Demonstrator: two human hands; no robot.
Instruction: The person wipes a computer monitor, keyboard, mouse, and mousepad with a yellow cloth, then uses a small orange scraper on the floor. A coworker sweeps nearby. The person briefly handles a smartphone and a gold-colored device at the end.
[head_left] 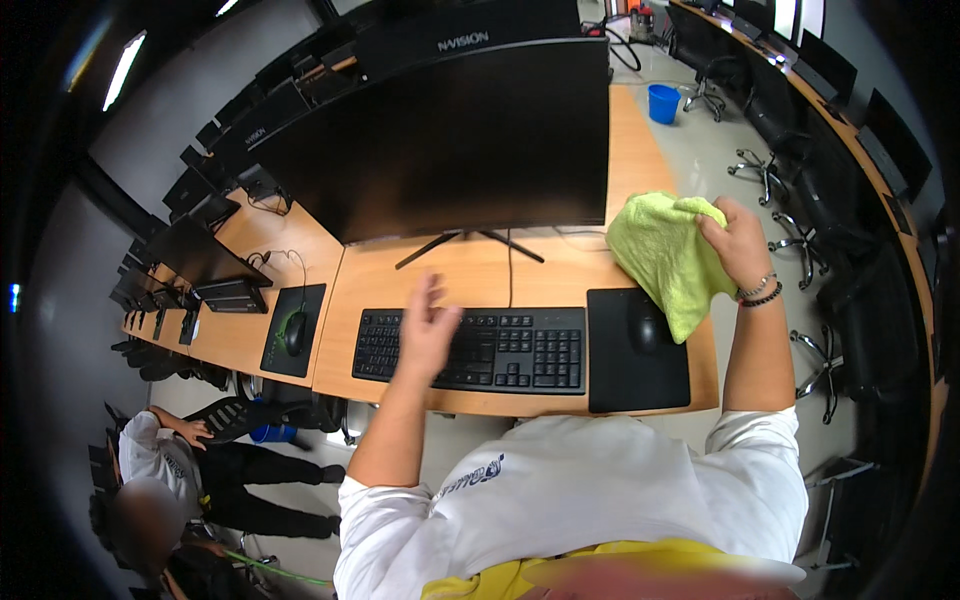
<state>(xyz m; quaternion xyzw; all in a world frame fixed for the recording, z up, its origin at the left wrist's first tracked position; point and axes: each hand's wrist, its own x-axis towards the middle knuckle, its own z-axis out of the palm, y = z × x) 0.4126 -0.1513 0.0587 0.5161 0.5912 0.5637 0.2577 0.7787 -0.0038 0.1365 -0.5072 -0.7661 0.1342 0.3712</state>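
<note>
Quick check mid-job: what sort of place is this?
Most likely a computer lab or similar shared computer room: rows of wood-topped desks bearing black monitors, a keyboard before the nearest one, and wheeled chairs on the right.

Looks like a computer room to me, a PC lab or maybe a gaming café, can't tell which: there's a big black monitor (480, 140) on a light wood bench (560, 270), plus a full-size keyboard (545, 350) and a mouse (645, 334) on a dark pad (625, 385). More screens (195, 245) run in a row down the left, and along the right side there's another line of monitors (893, 140) with black wheeled chairs (785, 135) parked beside it.
</note>
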